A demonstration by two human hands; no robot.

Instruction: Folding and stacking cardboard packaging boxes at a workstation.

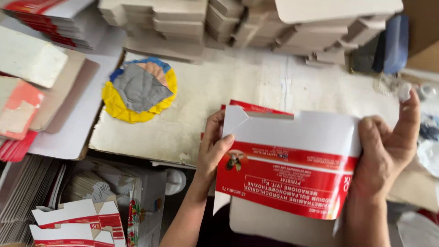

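I hold a flat red and white carton blank (292, 160) in front of me with both hands, its print facing me upside down. My left hand (214, 146) grips its left edge, thumb on the red panel beside a small folded white flap. My right hand (386, 146) grips the right edge, fingers raised and a white wrap on one fingertip. A second red-edged blank shows just behind the top of the carton.
A worn white work board (206, 91) carries a round yellow, blue and grey pad (139, 89). Stacks of grey cardboard pieces (238, 20) line the back. Red and white carton blanks lie at the left (20, 110) and lower left (77, 222).
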